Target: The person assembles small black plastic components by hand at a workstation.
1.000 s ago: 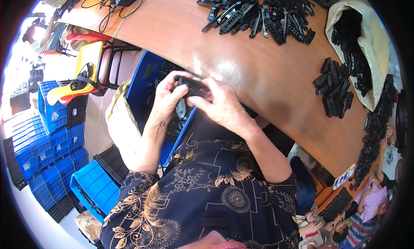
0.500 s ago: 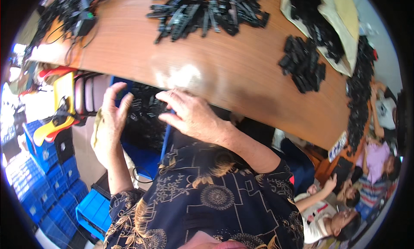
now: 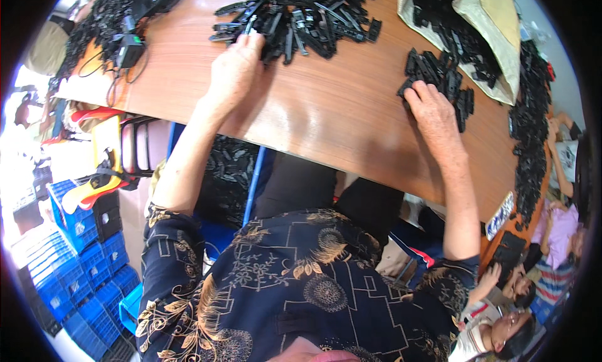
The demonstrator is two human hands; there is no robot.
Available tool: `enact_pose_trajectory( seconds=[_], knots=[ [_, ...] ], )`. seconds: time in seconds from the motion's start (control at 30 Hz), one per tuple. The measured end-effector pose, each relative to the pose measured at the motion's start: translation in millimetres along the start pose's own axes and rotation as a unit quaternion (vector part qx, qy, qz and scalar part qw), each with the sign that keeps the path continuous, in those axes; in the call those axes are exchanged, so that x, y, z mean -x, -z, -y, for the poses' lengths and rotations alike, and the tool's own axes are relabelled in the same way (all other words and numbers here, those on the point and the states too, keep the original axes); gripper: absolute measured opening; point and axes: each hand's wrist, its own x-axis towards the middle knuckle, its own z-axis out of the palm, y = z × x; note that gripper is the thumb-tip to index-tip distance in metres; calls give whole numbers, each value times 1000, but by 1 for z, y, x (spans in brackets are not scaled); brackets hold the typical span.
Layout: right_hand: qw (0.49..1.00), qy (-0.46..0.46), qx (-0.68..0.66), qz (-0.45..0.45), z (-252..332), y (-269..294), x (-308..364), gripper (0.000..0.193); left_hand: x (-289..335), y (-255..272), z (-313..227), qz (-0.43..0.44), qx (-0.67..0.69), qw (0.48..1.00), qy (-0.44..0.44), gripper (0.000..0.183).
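Observation:
At the far side of the wooden table, my left hand reaches into a heap of long black plastic strips. Its fingertips are closed on the near edge of the heap, on what looks like one shiny strip. To the right, my right hand is at a smaller pile of short black plastic pieces. The fingers there are bent together over a black piece at the pile's left edge, which they partly hide. Below the table edge, a blue crate holds many small black parts.
An open pale sack with black parts lies beyond the small pile. A black adapter with cables and another dark heap are at the far left. Blue crates are stacked at left; other people sit at right.
Both hands have moved from above the blue crate to the table: the left forward to the strip heap, the right far rightward to the small pile. Their fingers have closed.

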Motion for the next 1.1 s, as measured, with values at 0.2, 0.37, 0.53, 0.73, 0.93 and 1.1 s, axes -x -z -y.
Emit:
enact_pose_trajectory(
  seconds=[0.2, 0.37, 0.53, 0.73, 0.93, 1.1],
  knots=[
    [997, 57, -19, 42, -28, -12, -12, 11, -6, -7, 2, 9, 79, 995, 54, 34],
    [988, 8, -126, -87, -23, -13, -26, 18, 12, -13, 3, -41, 488, 861, 140, 27],
    [803, -237, -540, -89, 47, -17, -43, 25, 46, -9, -56, 51, 751, 642, 148, 37],
    [760, -243, -578, -170, 125, -17, -50, 19, 64, -24, -89, 82, 815, 559, 132, 41],
    [849, -134, -445, -251, 141, -17, -41, 24, 75, -26, -91, 53, 798, 579, 158, 35],
    [848, -128, -448, -252, 151, -18, -36, 24, 85, -38, -92, 51, 803, 570, 163, 33]
  ],
)
